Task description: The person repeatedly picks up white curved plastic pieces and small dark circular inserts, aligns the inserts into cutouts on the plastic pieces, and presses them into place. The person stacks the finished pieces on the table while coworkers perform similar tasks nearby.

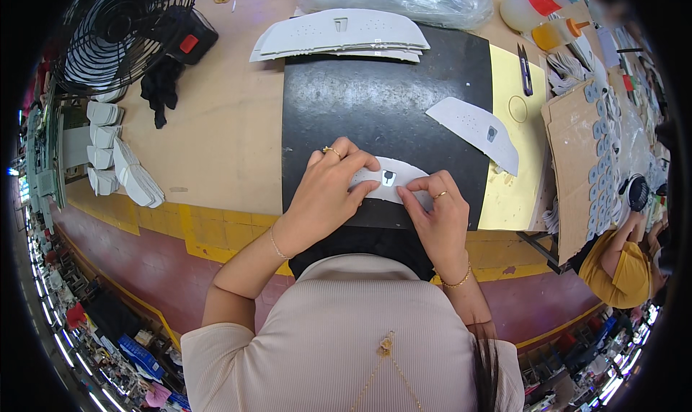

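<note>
A white curved shoe-part-like panel [405, 169] lies at the near edge of the black mat [346, 87], between my hands. Near its middle sits a small patch [389, 177] with a dark shape on white. My left hand [326, 188] is closed on the panel's left end, thumb and forefinger beside the patch. On the other side my right hand [445, 216] pinches the right end, its fingertips close to the patch's lower right. A similar white panel [472, 131] with a dark patch rests to the right, across the mat and a yellow sheet [515, 188].
A stack of white panels [339, 36] stands at the mat's far edge, before a plastic bag [404, 5]. At the left are a black fan [119, 26] and piles of white pieces [108, 152]. Thread snips [525, 69], bottles [539, 7] and a cardboard sheet [577, 174] occupy the right.
</note>
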Available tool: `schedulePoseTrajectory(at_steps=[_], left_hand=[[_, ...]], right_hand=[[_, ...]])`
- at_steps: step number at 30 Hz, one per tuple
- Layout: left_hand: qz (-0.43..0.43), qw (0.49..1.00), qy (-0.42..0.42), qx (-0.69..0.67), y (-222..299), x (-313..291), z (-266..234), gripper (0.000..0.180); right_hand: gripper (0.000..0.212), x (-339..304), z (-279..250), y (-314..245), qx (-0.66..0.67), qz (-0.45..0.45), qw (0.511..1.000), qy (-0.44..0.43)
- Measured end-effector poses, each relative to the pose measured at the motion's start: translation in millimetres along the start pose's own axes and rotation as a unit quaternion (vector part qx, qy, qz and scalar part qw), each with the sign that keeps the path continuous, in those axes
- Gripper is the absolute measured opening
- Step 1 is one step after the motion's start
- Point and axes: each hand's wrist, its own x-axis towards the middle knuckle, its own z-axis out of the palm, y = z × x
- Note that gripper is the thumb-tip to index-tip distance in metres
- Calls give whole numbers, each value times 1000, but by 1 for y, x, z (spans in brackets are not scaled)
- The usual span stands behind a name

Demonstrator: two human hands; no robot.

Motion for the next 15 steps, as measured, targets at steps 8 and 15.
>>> schedulePoseTrajectory(at_steps=[8, 15], left_hand=[[11, 1000, 0, -3, -1, 3, -2, 24], [45, 999, 3, 2, -5, 3, -1, 20]], right_hand=[[16, 0, 2, 0, 4, 3, 1000, 7], [16, 0, 2, -1, 2, 6, 1000, 4]])
